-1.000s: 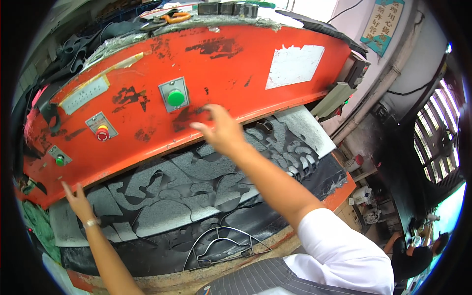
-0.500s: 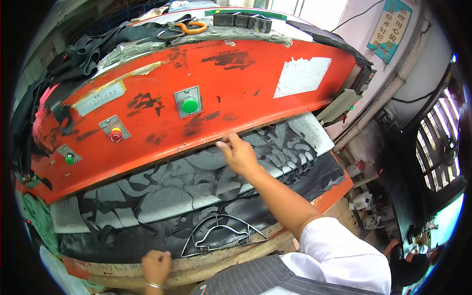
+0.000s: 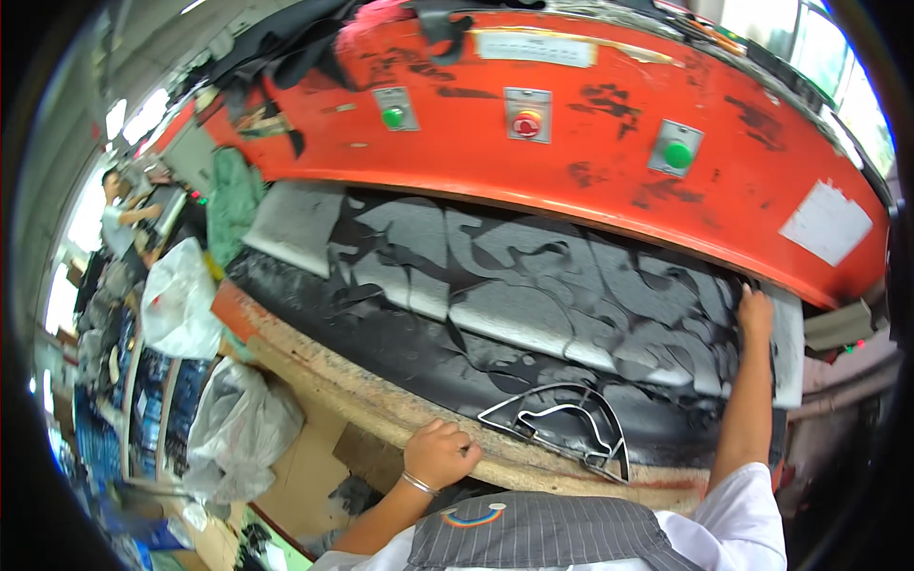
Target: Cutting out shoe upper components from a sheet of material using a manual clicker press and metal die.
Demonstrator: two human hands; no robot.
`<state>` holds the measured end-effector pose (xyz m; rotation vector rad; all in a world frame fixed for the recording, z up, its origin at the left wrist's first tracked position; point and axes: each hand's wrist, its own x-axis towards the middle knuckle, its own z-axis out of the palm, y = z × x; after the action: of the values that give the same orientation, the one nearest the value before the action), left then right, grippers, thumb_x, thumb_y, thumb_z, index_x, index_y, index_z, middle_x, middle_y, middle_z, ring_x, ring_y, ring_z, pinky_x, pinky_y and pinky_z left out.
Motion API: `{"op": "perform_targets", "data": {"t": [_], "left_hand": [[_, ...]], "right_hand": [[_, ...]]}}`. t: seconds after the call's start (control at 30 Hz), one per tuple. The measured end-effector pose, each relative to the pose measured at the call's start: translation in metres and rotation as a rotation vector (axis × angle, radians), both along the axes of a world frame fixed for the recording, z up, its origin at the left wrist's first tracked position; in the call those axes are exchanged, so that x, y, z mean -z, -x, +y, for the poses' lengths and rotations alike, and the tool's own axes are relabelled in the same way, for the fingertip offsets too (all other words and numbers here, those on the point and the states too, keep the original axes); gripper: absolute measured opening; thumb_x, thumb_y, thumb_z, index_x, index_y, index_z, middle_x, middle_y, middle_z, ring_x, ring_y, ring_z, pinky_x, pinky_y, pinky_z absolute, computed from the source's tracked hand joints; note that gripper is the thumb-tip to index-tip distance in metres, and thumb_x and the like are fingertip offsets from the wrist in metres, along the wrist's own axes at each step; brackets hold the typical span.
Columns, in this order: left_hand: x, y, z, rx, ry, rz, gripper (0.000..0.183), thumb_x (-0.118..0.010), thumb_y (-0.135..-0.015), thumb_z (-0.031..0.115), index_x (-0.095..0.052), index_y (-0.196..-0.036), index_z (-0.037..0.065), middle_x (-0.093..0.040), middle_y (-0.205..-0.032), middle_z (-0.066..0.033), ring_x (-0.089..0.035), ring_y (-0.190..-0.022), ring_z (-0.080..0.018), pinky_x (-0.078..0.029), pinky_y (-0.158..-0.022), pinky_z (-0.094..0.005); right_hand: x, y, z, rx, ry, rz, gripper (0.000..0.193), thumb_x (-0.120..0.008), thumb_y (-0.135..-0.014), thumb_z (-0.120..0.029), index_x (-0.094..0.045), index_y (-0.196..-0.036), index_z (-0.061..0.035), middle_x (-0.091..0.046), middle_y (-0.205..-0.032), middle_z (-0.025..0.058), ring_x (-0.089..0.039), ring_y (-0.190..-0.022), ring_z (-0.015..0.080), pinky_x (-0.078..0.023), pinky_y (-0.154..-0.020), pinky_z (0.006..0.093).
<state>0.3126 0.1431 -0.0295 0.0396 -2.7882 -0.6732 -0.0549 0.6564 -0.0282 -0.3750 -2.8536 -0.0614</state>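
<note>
Red press [image 3: 457,143] stands beyond; left hand [image 3: 442,454] curls closed at ledge [image 3: 352,393], right hand [image 3: 757,312] at sheet [image 3: 519,309], grip unclear; die [image 3: 562,409] between.

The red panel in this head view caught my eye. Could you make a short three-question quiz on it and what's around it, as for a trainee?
1. Multiple choice: what colour is the middle button of the three on the red panel?
A) green
B) red
C) blue

2. True or false: the metal frame lies nearer the wooden front edge than to the red panel.

3. Short answer: which of the person's hands is closer to the red panel?

Key: 1. B; 2. True; 3. The right hand.
</note>
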Motion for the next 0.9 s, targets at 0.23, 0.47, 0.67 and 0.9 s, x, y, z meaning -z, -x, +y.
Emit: {"op": "perform_targets", "data": {"t": [0.23,0.47,0.67,0.9], "left_hand": [[-0.011,-0.001,-0.001,-0.033,-0.122,-0.182,0.025,-0.070,-0.075,0.025,-0.063,-0.056,0.010,-0.056,-0.062,-0.0042,-0.056,-0.065,-0.0248,-0.048,-0.058,-0.0373],[-0.025,0.098,-0.151,-0.316,-0.274,0.214,0.016,-0.068,-0.081,0.020,-0.067,-0.076,0.004,-0.065,-0.079,-0.0139,-0.063,-0.073,-0.0294,-0.049,-0.067,-0.0366],[-0.012,0.168,-0.330,-0.704,-0.137,0.148,0.023,-0.065,-0.081,0.024,-0.070,-0.086,0.002,-0.068,-0.090,-0.0171,-0.066,-0.086,-0.0319,-0.051,-0.078,-0.0396],[0.039,0.226,-0.367,-0.106,0.039,0.264,0.023,-0.065,-0.080,0.020,-0.073,-0.098,0.007,-0.068,-0.106,-0.0116,-0.061,-0.101,-0.0332,-0.048,-0.090,-0.0406]], "right_hand": [[0.006,0.038,-0.036,0.017,-0.002,0.103,0.058,-0.040,-0.095,-0.054,-0.058,-0.104,0.0001,-0.061,-0.110,0.0223,-0.060,-0.098,0.0416,-0.049,-0.084,0.0503],[0.029,0.072,0.192,-0.145,0.192,0.267,0.065,-0.030,-0.099,-0.054,-0.059,-0.110,0.0035,-0.065,-0.090,0.0282,-0.062,-0.080,0.0426,-0.045,-0.074,0.0493],[0.015,-0.039,0.049,0.094,1.164,-0.033,0.039,-0.063,-0.088,-0.025,-0.056,-0.120,-0.0035,-0.060,-0.091,0.0010,-0.056,-0.076,0.0154,-0.046,-0.062,0.0308],[-0.079,-0.109,-0.282,-0.406,1.022,-0.047,0.046,-0.069,-0.077,-0.009,-0.057,-0.120,-0.0027,-0.059,-0.097,0.0023,-0.053,-0.082,0.0117,-0.045,-0.070,0.0260]]}}
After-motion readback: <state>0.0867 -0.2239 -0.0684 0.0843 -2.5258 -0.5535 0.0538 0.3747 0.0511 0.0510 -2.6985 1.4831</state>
